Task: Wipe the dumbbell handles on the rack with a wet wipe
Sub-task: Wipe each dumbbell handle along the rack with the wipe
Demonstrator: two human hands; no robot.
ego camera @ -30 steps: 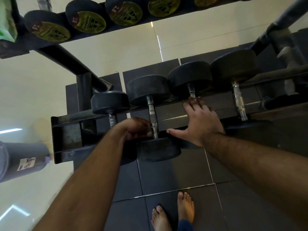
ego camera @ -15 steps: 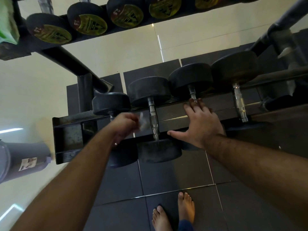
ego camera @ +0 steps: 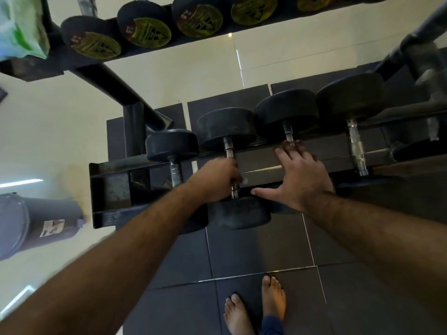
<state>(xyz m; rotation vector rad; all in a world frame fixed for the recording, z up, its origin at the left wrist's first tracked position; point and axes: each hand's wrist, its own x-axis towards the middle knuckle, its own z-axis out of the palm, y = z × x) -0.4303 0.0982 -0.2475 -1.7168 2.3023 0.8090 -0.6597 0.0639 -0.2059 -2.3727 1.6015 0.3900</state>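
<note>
Far left: green-and-white packet on the top-shelf end, contents can't tell; dark cylindrical bin on the floor below. Upper rack tier holds a row of dumbbells with yellow end labels. Lower rack holds four black dumbbells side by side: smallest dumbbell at the left end, second dumbbell next, third dumbbell, fourth dumbbell. Left hand reaches in from lower left, fingers curled around the second dumbbell's chrome handle, gripping it with a bit of white wet wipe poking out on the right side of the fist. Right hand lies flat and spread over the third dumbbell's handle, fingers straight, thumb out toward the left hand, holding nothing. Bare feet on dark floor tiles below.
</note>
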